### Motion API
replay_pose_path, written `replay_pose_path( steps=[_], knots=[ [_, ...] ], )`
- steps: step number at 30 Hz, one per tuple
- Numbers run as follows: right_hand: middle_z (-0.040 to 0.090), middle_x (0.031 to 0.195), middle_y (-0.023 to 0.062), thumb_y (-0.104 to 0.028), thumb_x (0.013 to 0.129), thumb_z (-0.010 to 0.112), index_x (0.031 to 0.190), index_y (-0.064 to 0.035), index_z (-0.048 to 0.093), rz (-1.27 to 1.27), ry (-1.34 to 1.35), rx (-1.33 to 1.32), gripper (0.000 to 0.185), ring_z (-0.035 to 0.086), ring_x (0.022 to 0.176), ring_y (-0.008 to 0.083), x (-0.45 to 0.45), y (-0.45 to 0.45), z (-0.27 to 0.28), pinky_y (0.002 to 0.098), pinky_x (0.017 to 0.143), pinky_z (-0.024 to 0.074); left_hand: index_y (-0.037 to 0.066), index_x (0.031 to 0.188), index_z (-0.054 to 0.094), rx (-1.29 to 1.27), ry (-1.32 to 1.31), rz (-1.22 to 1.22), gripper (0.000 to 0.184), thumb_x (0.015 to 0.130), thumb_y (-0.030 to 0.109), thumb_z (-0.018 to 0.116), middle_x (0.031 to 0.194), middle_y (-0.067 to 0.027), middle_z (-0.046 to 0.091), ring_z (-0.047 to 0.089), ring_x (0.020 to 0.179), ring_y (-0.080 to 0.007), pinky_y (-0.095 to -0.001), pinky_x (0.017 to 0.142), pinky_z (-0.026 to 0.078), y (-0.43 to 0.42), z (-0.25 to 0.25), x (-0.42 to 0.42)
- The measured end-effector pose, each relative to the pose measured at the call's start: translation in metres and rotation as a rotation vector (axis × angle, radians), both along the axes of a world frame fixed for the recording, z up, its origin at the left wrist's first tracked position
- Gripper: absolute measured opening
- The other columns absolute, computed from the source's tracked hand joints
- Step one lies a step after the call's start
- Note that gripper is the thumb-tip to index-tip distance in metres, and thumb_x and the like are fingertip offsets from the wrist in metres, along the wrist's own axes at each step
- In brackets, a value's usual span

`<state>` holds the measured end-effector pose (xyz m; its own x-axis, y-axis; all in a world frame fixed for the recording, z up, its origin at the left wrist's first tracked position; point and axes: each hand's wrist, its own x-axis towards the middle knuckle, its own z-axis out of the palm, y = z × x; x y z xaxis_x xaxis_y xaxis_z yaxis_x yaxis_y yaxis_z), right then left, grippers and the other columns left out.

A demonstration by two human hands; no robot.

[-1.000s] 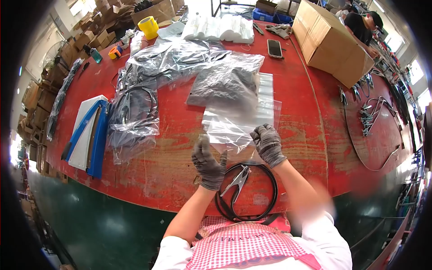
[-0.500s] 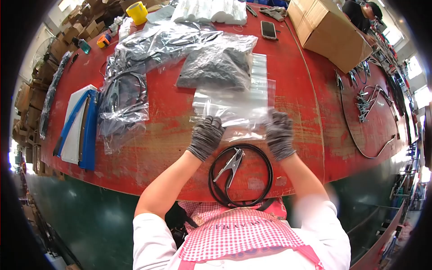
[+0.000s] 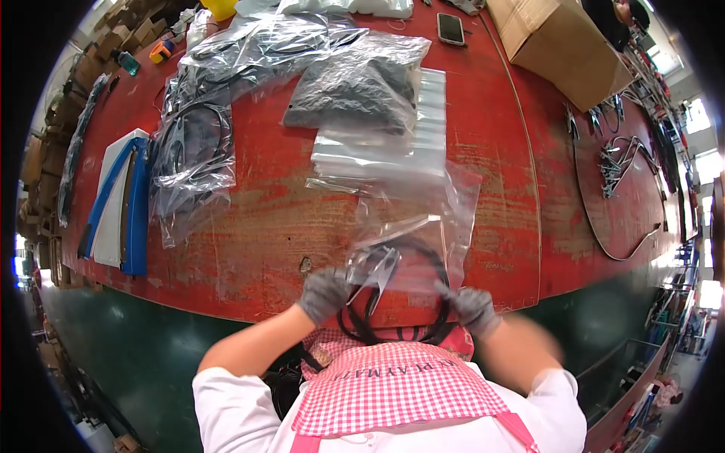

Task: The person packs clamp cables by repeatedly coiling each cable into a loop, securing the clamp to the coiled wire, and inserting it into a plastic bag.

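Observation:
A clear plastic bag point(image 3: 411, 226) spreads between my hands and lies over the upper part of a coiled black cable point(image 3: 439, 266). Through the film a metal clamp point(image 3: 384, 270) shows inside the coil. My gloved left hand point(image 3: 325, 293) is closed on the bag's near left edge, beside the coil. At the near right edge my gloved right hand point(image 3: 470, 306) pinches the film, its fingers close to the cable and slightly blurred. Whether the coil is inside the bag or just under it, I cannot tell.
Flat clear bags point(image 3: 385, 155) lie ahead under a bag of dark material point(image 3: 351, 94). Bagged cables point(image 3: 196, 143) and a blue-framed tool point(image 3: 136, 204) are on the left. A cardboard box point(image 3: 563, 53), a phone point(image 3: 451, 29) and loose clamps point(image 3: 615, 166) are on the right.
Both hands have come back toward the table's near edge, drawing a clear bag from the stack over the coiled cable. The camera view has shifted slightly.

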<state>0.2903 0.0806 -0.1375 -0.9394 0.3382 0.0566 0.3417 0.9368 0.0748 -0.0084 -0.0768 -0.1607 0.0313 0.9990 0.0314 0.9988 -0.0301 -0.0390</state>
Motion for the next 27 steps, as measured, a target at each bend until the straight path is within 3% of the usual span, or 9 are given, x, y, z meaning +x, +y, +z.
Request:
replay_pose_path(
  steps=[6, 7, 8, 11, 14, 18, 22, 25, 27],
  knots=[
    [0.045, 0.057, 0.0025, -0.013, 0.072, 0.056, 0.131, -0.0219, 0.041, 0.024, -0.07, -0.322, 0.062, 0.052, 0.05, 0.019, 0.017, -0.028, 0.004, 0.0334, 0.038, 0.0399, 0.01, 0.105, 0.059, -0.218, -0.72, 0.381, 0.028, 0.082, 0.014, 0.045, 0.091, -0.0086, 0.062, 0.061, 0.083, -0.0227, -0.0349, 0.066, 0.049, -0.063, 0.026, 0.05],
    [0.048, 0.059, 0.0037, -0.015, 0.072, 0.057, 0.13, -0.0216, 0.043, 0.068, -0.043, -0.429, 0.059, 0.053, 0.052, 0.0205, 0.019, -0.03, 0.002, 0.0345, 0.04, 0.0408, 0.008, 0.109, 0.058, -0.051, -1.172, 0.442, 0.029, 0.083, 0.011, 0.044, 0.099, -0.0112, 0.063, 0.06, 0.091, -0.0232, -0.0339, 0.076, 0.048, -0.091, -0.016, 0.065],
    [0.05, 0.06, 0.0048, -0.017, 0.073, 0.058, 0.128, -0.0212, 0.045, 0.116, -0.017, -0.536, 0.057, 0.055, 0.054, 0.022, 0.02, -0.031, 0.0, 0.0356, 0.041, 0.0418, 0.008, 0.111, 0.056, -0.054, -1.861, 0.806, 0.03, 0.085, 0.009, 0.043, 0.104, -0.0125, 0.062, 0.06, 0.093, -0.0237, -0.0342, 0.08, 0.046, -0.075, 0.026, 0.072],
    [0.054, 0.062, 0.0077, -0.024, 0.072, 0.06, 0.125, -0.0185, 0.047, 0.085, 0.081, -0.853, 0.055, 0.056, 0.054, 0.0265, 0.01, -0.039, -0.011, 0.0379, 0.046, 0.0446, 0.006, 0.109, 0.055, -0.115, -1.671, 0.652, 0.025, 0.089, 0.019, 0.047, 0.094, -0.0115, 0.063, 0.061, 0.077, -0.019, -0.032, 0.065, 0.048, -0.127, -0.028, 0.089],
    [0.055, 0.062, 0.0056, -0.013, 0.077, 0.057, 0.122, -0.0136, 0.05, -0.074, 0.276, -1.204, 0.046, 0.057, 0.052, 0.0221, 0.0, -0.025, -0.083, 0.0328, 0.046, 0.0447, 0.008, 0.111, 0.056, -0.204, -0.636, 0.457, 0.031, 0.081, 0.016, 0.056, 0.08, -0.0121, 0.064, 0.062, 0.064, -0.0257, -0.0345, 0.057, 0.049, -0.101, 0.053, 0.064],
    [0.059, 0.065, 0.0006, -0.002, 0.08, 0.053, 0.099, -0.0008, 0.064, -0.307, 0.457, -1.75, 0.021, 0.054, 0.055, 0.0064, -0.09, 0.028, 0.133, 0.0205, 0.047, 0.041, 0.007, 0.091, 0.064, 0.208, -1.196, 0.358, 0.016, 0.076, 0.005, 0.06, 0.069, -0.0113, 0.063, 0.063, 0.059, -0.0242, -0.0317, 0.05, 0.048, -0.069, 0.148, 0.001],
    [0.059, 0.055, 0.0052, -0.007, 0.079, 0.057, 0.094, 0.0079, 0.062, 0.409, 0.665, -1.502, 0.021, 0.053, 0.04, 0.0091, -0.098, 0.054, 0.218, 0.0199, 0.037, 0.0403, 0.005, 0.086, 0.063, 0.314, -0.946, -0.05, 0.013, 0.076, -0.001, 0.056, 0.065, -0.0078, 0.063, 0.061, 0.053, -0.016, -0.0271, 0.049, 0.047, -0.091, 0.262, -0.052],
    [0.057, 0.054, 0.005, -0.006, 0.078, 0.056, 0.094, 0.0089, 0.061, 0.151, 0.579, -1.473, 0.023, 0.051, 0.038, 0.0088, -0.113, 0.037, 0.27, 0.0196, 0.035, 0.039, 0.003, 0.088, 0.062, 0.402, -1.334, 0.477, 0.015, 0.075, -0.001, 0.054, 0.06, -0.0049, 0.06, 0.057, 0.05, -0.0107, -0.0253, 0.047, 0.044, -0.105, 0.29, -0.045],
    [0.052, 0.051, 0.0011, -0.005, 0.08, 0.053, 0.098, 0.0075, 0.06, 0.084, 0.521, -1.5, 0.023, 0.047, 0.038, 0.0068, -0.152, 0.038, 0.272, 0.0202, 0.036, 0.0359, 0.002, 0.088, 0.062, 0.355, -1.14, 0.542, 0.015, 0.076, 0.0, 0.053, 0.059, -0.0035, 0.058, 0.055, 0.05, -0.0089, -0.0243, 0.047, 0.043, -0.091, 0.286, -0.071]
  ],
)
